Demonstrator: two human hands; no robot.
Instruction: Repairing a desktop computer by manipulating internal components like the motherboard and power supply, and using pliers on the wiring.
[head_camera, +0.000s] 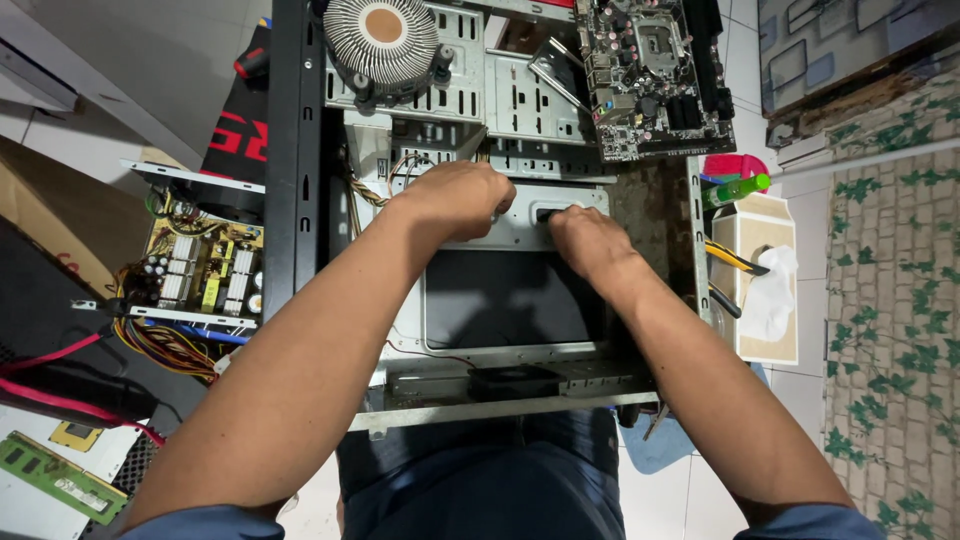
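Note:
An open metal computer case (300, 200) lies on its side in front of me. Both my hands reach into its middle. My left hand (455, 198) is curled, fingers pressing on the upper edge of a silver metal bracket plate (520, 228). My right hand (585, 240) rests on the same plate, its fingertips pinched at a small dark part (546, 214) at the plate's top. Whether either hand grips a loose item is hidden by the fingers. Below the hands is a dark rectangular opening (505, 295) in the case.
A round finned cooler (383, 38) and a green motherboard (650, 70) lie at the case's far end. An opened power supply (200, 270) with wire bundles sits left. A memory stick (50, 475) lies bottom left. A tissue box (765, 275) with tools stands right.

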